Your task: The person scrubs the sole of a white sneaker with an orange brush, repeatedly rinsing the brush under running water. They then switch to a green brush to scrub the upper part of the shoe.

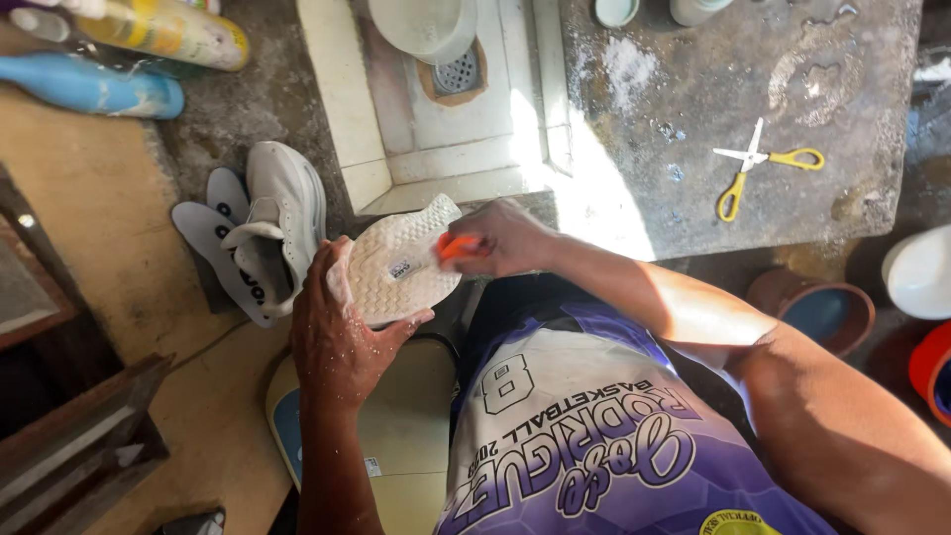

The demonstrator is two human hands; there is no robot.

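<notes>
White shoe point(396, 266) gripped sole-up by wet left hand point(337, 337), orange brush point(454, 246) clasped tightly in right hand point(505, 238), pressed against sole, yellow-handled scissors point(758, 168) well apart.

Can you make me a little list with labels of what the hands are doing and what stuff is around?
left hand: holds white shoe, sole up
right hand: grips orange brush against the sole
other shoe: on floor, beside two insoles
scissors: yellow handles, on stone slab
basin: white, above floor drain
bottles: top left
</notes>
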